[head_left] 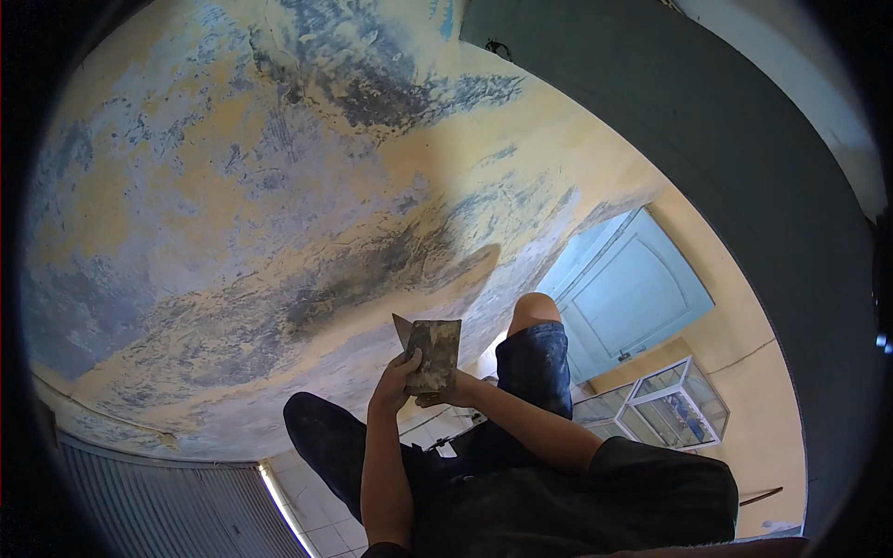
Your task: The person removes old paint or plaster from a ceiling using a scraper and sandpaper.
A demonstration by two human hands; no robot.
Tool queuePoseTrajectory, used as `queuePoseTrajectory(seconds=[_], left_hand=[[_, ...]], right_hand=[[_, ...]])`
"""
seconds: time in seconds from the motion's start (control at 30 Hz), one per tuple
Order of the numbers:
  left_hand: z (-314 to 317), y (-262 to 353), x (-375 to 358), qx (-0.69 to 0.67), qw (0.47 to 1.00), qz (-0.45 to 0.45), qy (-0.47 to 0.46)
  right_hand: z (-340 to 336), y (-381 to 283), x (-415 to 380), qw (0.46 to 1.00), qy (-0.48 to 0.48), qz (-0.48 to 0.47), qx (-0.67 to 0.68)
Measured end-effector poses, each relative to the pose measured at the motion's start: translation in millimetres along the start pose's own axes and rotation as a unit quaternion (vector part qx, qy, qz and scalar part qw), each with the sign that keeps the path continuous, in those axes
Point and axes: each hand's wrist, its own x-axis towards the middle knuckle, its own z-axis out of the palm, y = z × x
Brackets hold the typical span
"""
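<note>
A flat rectangular piece, mottled brown and grey, stands upright between my hands in front of my lap. My left hand holds its left edge, with the thumb lying on its face. Under its lower right corner is my right hand, closed round the bottom part, its fingers partly hidden. A thin pointed blade sticks out behind the piece at the upper left; which hand holds it I cannot make out.
A wall with patchy, peeling yellow and grey paint fills the left and centre. At the right are a light blue door, a glass case and a dark green band. A corrugated shutter is at the lower left.
</note>
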Motion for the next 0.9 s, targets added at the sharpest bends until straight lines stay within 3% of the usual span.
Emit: queuePoseTrajectory(seconds=[0.2,0.4,0.63,0.7,0.77,0.8,0.87,0.9], left_hand=[[-3,4,0,0.021,0.999,-0.014,-0.022],[7,12,-7,0.005,1.0,-0.02,0.003],[14,54,-36,0.176,0.982,0.009,0.07],[23,82,-51,0.361,0.92,0.036,0.15],[34,113,-65,0.443,0.876,0.096,0.167],[52,134,-76,0.506,0.827,0.148,0.194],[95,174,-92,0.617,0.666,0.345,0.238],[116,199,-102,0.641,0.648,0.335,0.237]], right_hand=[[-5,-6,6,0.999,0.008,0.042,0.016],[5,-12,8,0.998,-0.018,-0.001,0.063],[-1,-2,21,0.995,0.076,-0.03,0.051],[1,-8,19,0.984,0.158,0.083,-0.014],[3,-21,11,0.985,0.156,0.079,0.006],[3,-27,8,0.985,0.152,0.075,0.028],[0,-32,9,0.985,0.159,0.066,0.022],[-1,-32,10,0.984,0.168,0.054,0.018]])
